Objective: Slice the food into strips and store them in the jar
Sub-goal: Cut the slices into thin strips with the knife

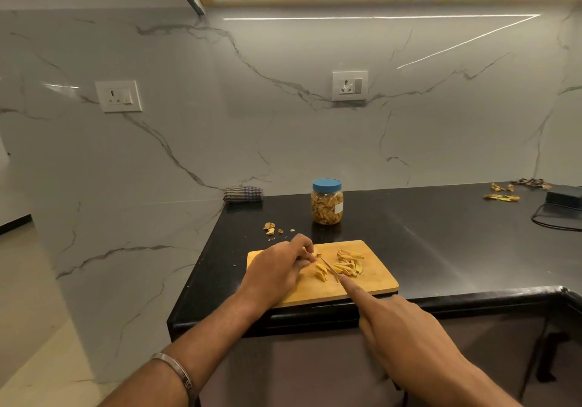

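Slicing stage of the task, seen from the head camera. Right hand (pixel 406 332) holds a knife (pixel 329 268), fingers curled round the handle and the forefinger laid straight along the spine, so that the blade slants up and left across the cutting board (pixel 374 280). Left hand (pixel 277 266) rests on the left part of the board with its fingers curled down, pinching a small piece of food (pixel 310 253) at the blade's far end; how much of that piece remains uncut cannot be told. Just left of the blade lie a few fresh strips (pixel 321 272), and just right of it a larger heap of cut strips (pixel 348 263), all on the board. Beyond the board, on the dark counter (pixel 441 249), stands the jar (pixel 327 202), upright, largely filled with similar strips and capped by its blue lid (pixel 327 185). Scraps (pixel 271 228) lie on the counter behind the left hand, more scraps (pixel 502 193) far to the right, and a folded cloth (pixel 243 193) sits against the wall. By judgement, cutting is nearly done; the next move calls for finishing the held piece with fingertips kept clear of the edge, then unscrewing the lid before the strips are transferred.
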